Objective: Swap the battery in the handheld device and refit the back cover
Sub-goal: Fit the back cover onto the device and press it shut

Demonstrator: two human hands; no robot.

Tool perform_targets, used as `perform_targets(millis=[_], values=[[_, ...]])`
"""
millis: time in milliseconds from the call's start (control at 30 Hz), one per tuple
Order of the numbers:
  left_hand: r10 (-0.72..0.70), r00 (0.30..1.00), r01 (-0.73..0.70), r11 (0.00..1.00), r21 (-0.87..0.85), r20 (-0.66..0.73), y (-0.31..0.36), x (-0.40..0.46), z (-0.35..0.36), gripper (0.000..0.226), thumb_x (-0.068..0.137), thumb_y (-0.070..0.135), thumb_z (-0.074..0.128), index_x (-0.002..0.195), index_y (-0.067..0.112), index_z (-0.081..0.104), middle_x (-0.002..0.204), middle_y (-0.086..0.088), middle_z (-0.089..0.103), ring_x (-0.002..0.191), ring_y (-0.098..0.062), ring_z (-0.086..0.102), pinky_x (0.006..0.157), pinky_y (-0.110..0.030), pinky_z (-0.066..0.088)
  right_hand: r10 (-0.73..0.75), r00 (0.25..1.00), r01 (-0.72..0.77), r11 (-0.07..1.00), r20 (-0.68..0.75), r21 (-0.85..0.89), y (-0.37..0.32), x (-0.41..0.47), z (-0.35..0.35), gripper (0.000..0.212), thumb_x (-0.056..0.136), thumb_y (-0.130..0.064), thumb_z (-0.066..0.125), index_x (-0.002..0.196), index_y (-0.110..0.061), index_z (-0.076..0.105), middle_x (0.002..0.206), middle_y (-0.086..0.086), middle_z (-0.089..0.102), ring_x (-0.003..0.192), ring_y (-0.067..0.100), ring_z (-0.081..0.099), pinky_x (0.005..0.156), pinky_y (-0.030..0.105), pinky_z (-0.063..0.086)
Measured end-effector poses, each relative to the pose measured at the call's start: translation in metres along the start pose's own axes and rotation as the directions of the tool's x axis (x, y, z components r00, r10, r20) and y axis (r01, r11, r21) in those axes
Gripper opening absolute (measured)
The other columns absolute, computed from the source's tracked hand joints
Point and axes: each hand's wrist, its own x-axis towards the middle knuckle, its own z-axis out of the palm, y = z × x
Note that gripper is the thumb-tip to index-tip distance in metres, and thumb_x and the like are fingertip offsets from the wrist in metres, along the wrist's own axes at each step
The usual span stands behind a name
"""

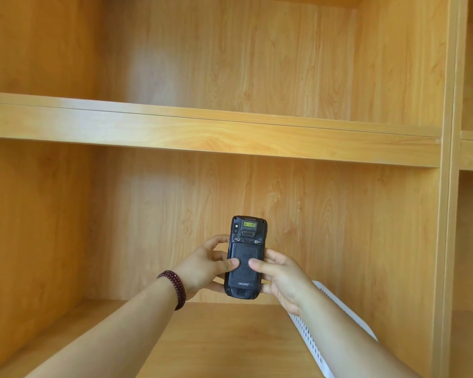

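A dark handheld device (pixel 246 236) is held upright in front of a wooden shelf, its back facing me. Its back cover (pixel 244 276) is in place on the lower part, with a small logo near the bottom. My left hand (pixel 206 266) grips the device's left edge, thumb pressed on the cover. My right hand (pixel 280 279) grips the right edge, its thumb also on the cover. Both thumbs nearly meet at the cover's middle. No loose battery is in view.
A white perforated plastic basket (pixel 336 301) lies on the lower shelf board (pixel 224 339), partly behind my right forearm. A thick wooden shelf (pixel 202 129) runs across above the hands. A vertical divider (pixel 448 214) stands at the right. A dark red bead bracelet (pixel 175 287) circles my left wrist.
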Motion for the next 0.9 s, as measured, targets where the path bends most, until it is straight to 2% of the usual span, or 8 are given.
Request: perform_targets(millis=[67, 133, 233, 367, 467, 533, 633, 900], values=[[-0.025, 0.998, 0.025, 1.000, -0.003, 0.055, -0.003, -0.001, -0.002, 0.073, 0.079, 0.003, 0.078, 0.134, 0.035, 0.042, 0.124, -0.018, 0.061, 0.098, -0.030, 0.072, 0.076, -0.045, 0.061, -0.004, 1.000, 0.004, 1.000, -0.005, 0.006, 0.001, 0.001, 0.000, 0.026, 0.093, -0.006, 0.062, 0.118, -0.008, 0.066, 0.113, 0.010, 0.074, 0.106, 0.029, 0.070, 0.090, 0.055, 0.055], [-0.014, 0.999, 0.014, 1.000, 0.004, 0.030, -0.006, 0.000, -0.001, 0.083, 0.074, -0.007, 0.078, 0.138, 0.032, 0.042, 0.124, -0.018, 0.060, 0.095, -0.032, 0.073, 0.076, -0.048, 0.061, -0.008, 1.000, 0.007, 1.000, 0.021, 0.023, 0.002, 0.001, -0.003, 0.030, 0.093, -0.006, 0.062, 0.123, -0.008, 0.063, 0.116, 0.009, 0.073, 0.109, 0.028, 0.069, 0.091, 0.053, 0.055], [0.019, 0.999, -0.020, 0.999, -0.033, -0.043, -0.009, -0.002, 0.004, 0.081, 0.073, -0.011, 0.076, 0.138, 0.025, 0.044, 0.122, -0.018, 0.061, 0.092, -0.035, 0.073, 0.078, -0.052, 0.060, 0.017, 0.993, -0.009, 0.998, 0.120, -0.064, 0.000, 0.000, -0.006, 0.048, 0.087, 0.002, 0.067, 0.129, -0.018, 0.056, 0.124, 0.007, 0.069, 0.110, 0.027, 0.068, 0.091, 0.049, 0.056], [0.008, 0.999, -0.008, 1.000, -0.005, -0.043, -0.008, -0.005, 0.007, 0.077, 0.073, -0.009, 0.076, 0.133, 0.027, 0.046, 0.120, -0.017, 0.061, 0.090, -0.034, 0.073, 0.077, -0.052, 0.060, 0.040, 0.993, -0.024, 0.989, 0.108, -0.145, 0.004, 0.000, -0.008, 0.063, 0.081, 0.013, 0.067, 0.133, -0.019, 0.053, 0.123, 0.010, 0.069, 0.107, 0.029, 0.069, 0.091, 0.054, 0.055], [-0.007, 0.999, 0.008, 1.000, 0.018, -0.039, -0.002, -0.006, 0.008, 0.048, 0.082, 0.018, 0.077, 0.122, 0.019, 0.050, 0.111, -0.014, 0.071, 0.086, -0.030, 0.074, 0.073, -0.049, 0.061, 0.066, 0.991, -0.051, 0.991, 0.116, -0.127, 0.005, -0.001, -0.007, 0.058, 0.082, 0.010, 0.067, 0.131, -0.020, 0.055, 0.123, 0.009, 0.068, 0.108, 0.028, 0.069, 0.092, 0.054, 0.055], [-0.012, 0.994, 0.014, 1.000, 0.014, -0.107, 0.001, -0.005, 0.007, 0.039, 0.090, 0.029, 0.067, 0.117, 0.008, 0.051, 0.100, -0.013, 0.075, 0.077, -0.025, 0.074, 0.067, -0.045, 0.062, 0.075, 0.989, -0.066, 0.995, 0.128, -0.080, 0.004, -0.002, -0.004, 0.043, 0.088, -0.002, 0.067, 0.127, -0.017, 0.059, 0.123, 0.009, 0.069, 0.110, 0.028, 0.068, 0.088, 0.056, 0.056], [0.003, 0.986, 0.004, 0.999, 0.044, -0.168, 0.002, -0.004, 0.008, 0.036, 0.093, 0.027, 0.063, 0.114, 0.001, 0.052, 0.097, -0.016, 0.075, 0.074, -0.024, 0.074, 0.061, -0.042, 0.061, 0.077, 0.995, -0.074, 0.996, 0.057, -0.057, 0.002, -0.001, 0.000, 0.023, 0.096, -0.016, 0.060, 0.118, -0.014, 0.067, 0.119, 0.010, 0.071, 0.112, 0.029, 0.066, 0.082, 0.060, 0.056], [-0.035, 0.992, 0.032, 0.999, -0.024, -0.118, 0.000, -0.006, 0.006, 0.035, 0.091, 0.025, 0.067, 0.116, 0.004, 0.055, 0.101, -0.017, 0.075, 0.079, -0.025, 0.075, 0.063, -0.039, 0.061, 0.088, 0.996, -0.087, 0.995, 0.023, -0.045, 0.002, -0.002, 0.003, 0.021, 0.097, -0.017, 0.058, 0.114, -0.014, 0.070, 0.116, 0.011, 0.072, 0.110, 0.029, 0.067, 0.079, 0.059, 0.058]])
